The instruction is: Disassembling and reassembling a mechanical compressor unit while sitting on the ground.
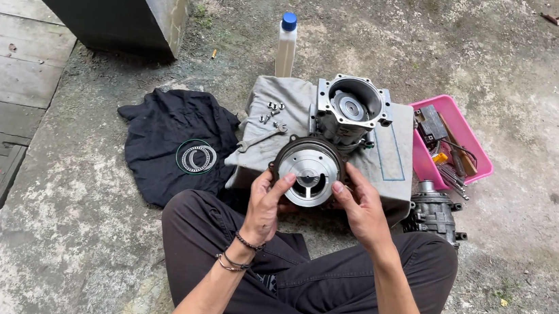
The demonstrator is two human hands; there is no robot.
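We see both forearms rising from the near edge over crossed legs in dark trousers, meeting at a round metal plate held up just near of a grey cloth. The left hand, with dark bracelets at the wrist, is turned palm toward the plate; its thumb lies across the plate's left face and its other fingers curl behind the rim, closed on the part. The right hand comes in from the right, thumb pressed on the plate's right edge, fingers wrapped behind it, likewise closed in a grip. The plate is silver with a dark outer ring and curved slots around a central hub, and it faces us. Just far of it on the cloth stands an open metal housing, with a wrench and several small bolts to its left. Farther away stands a white bottle with a blue cap. To the left lies a black cloth bearing thin rings. To the right sit a pink tray of tools and, nearer, another metal assembly on the concrete ground.
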